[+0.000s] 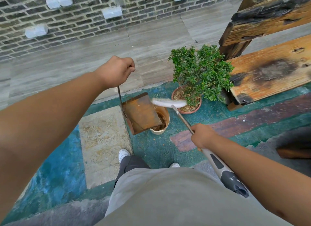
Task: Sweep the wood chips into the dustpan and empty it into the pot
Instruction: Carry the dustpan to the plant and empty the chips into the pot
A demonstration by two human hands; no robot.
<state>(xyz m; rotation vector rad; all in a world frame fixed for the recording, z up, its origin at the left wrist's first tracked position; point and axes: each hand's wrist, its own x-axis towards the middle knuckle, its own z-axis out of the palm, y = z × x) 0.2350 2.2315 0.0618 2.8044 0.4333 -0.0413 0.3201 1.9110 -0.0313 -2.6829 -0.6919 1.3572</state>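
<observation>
My left hand [117, 71] is closed on the top of a thin metal handle that runs down to a rusty dustpan [141, 113]. The dustpan hangs tilted over a cream pot [164, 118], hiding most of its mouth; brown wood chips show inside the pot at its right rim. My right hand [201, 135] grips the shaft of a broom, and the white broom head [169, 102] rests at the dustpan's far right corner, above the pot. Pale wood chips [99, 134] lie scattered on the stone slab to the left.
A terracotta pot with a green shrub [200, 72] stands just right of the cream pot. A charred wooden bench [269, 69] fills the right side. A grey brick wall [67, 23] runs behind. My feet [123, 154] stand on teal-painted ground.
</observation>
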